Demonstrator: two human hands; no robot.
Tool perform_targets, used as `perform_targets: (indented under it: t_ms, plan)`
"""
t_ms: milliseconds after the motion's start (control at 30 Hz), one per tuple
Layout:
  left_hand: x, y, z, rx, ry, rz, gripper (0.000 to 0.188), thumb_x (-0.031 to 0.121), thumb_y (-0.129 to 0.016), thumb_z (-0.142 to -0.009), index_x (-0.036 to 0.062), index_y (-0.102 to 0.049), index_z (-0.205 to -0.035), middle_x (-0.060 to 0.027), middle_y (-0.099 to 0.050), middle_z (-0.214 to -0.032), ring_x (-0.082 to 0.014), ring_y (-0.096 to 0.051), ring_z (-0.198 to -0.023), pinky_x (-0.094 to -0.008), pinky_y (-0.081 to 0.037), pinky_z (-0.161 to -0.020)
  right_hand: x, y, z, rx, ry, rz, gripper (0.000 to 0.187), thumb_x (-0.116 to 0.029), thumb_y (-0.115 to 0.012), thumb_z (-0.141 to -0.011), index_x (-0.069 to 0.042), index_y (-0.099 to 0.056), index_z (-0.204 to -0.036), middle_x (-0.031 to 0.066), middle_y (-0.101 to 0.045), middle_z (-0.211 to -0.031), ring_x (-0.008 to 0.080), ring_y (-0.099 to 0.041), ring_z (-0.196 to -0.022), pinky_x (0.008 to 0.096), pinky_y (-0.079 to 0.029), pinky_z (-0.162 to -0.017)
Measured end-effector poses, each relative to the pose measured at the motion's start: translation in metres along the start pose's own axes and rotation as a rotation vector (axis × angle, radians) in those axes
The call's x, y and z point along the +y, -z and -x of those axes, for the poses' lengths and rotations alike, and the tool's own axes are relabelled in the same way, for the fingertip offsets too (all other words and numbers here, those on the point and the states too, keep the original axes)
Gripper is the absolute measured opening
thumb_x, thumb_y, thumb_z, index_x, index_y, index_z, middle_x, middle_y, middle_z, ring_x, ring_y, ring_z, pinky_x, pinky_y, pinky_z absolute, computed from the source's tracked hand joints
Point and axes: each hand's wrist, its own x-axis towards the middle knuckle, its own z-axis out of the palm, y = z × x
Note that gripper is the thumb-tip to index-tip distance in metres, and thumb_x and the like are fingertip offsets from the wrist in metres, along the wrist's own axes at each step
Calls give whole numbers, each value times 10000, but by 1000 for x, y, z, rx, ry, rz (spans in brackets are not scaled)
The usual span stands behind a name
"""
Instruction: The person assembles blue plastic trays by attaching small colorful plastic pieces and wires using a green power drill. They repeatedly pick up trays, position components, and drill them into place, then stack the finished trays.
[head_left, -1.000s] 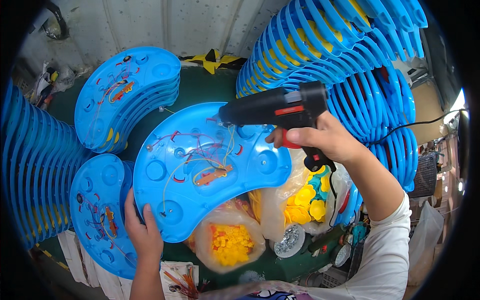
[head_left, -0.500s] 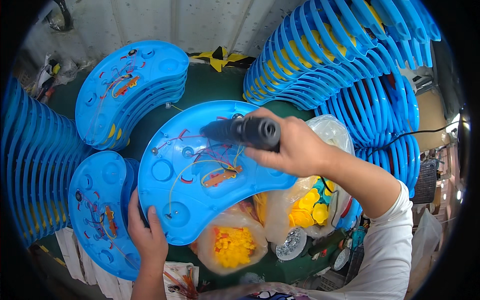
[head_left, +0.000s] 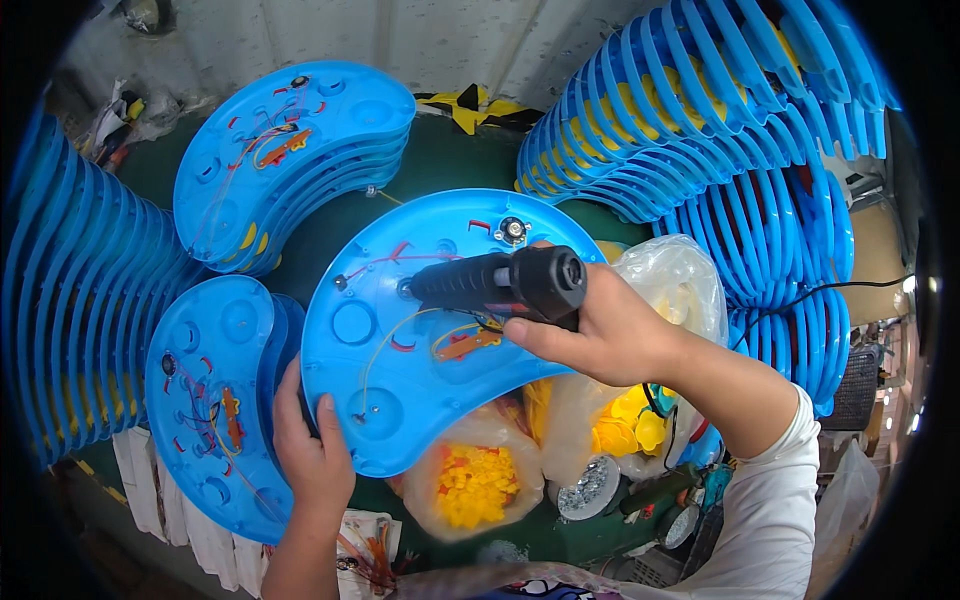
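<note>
A curved blue plastic shell (head_left: pixel 450 400) lies in the middle with its hollow side up. Inside it are thin wires, a round black speaker-like part (head_left: pixel 513 231) and an orange board (head_left: pixel 468 345), partly covered by the tool. My left hand (head_left: pixel 315 440) grips the shell's lower left rim, thumb on the edge and fingers beneath. My right hand (head_left: pixel 625 335) is closed around a black electric screwdriver (head_left: pixel 490 283), held at a slant. Its tip meets a small round post left of the shell's middle; the exact contact point is too small to see.
Similar wired shells are stacked at the upper left (head_left: pixel 340 100) and left (head_left: pixel 200 340). Tall nested blue stacks rise at far left (head_left: pixel 90 300) and upper right (head_left: pixel 620 130). Near me are a bag of yellow parts (head_left: pixel 475 485) and a bowl of screws (head_left: pixel 588 488).
My right hand has brought the screwdriver tip across the shell onto the small round post, exposing the speaker-like part. My left hand keeps its hold. The whole view has shifted slightly.
</note>
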Motion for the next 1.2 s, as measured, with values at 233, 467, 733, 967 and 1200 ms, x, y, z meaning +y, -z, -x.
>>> perform_targets:
  t_ms: [233,467,733,967,1200]
  plan:
    - [0,2,-2,-13,-14,-22,477,253,-517,-1045,1,-478,-1448,-225,-582,-1369,-366,-581,-1248,-466,-455,-1063,-15,-1,-3,-17,-2,305,539,-375,-718,-861,-63,-523,-1254,201,-723,-911,388,-705,-798,459,-544,-707]
    - [12,8,4,-10,82,339,490,162,-501,-1041,-12,-418,-1492,-236,-519,-1438,-343,-544,-1291,-445,-433,-1085,-13,11,33,61,79,210,551,-318,-771,-832,-105,-536,-1282,152,-712,-877,329,-715,-754,394,-549,-699]
    - [-34,90,76,635,111,368,616,106,-453,-1032,-6,-198,-1581,-244,-282,-1604,-360,-369,-1436,-451,-339,-1161,-20,25,99,237,-36,-687,731,-435,-719,-831,98,-550,-1301,210,-727,-840,346,-743,-823,455,-606,-796]
    - [-92,133,137,634,394,285,642,42,-423,-987,-6,-178,-1578,-251,-288,-1591,-356,-370,-1432,-443,-327,-1168,1,0,76,144,-138,-726,644,-329,-706,-849,60,-529,-1331,162,-705,-929,282,-707,-928,426,-559,-898]
    - [-37,143,135,189,665,50,683,62,-551,-938,-37,-228,-1531,-264,-407,-1474,-356,-438,-1342,-443,-334,-1142,20,4,47,131,-142,-673,552,-298,-607,-929,38,-532,-1361,166,-716,-1087,252,-683,-1022,376,-505,-967]
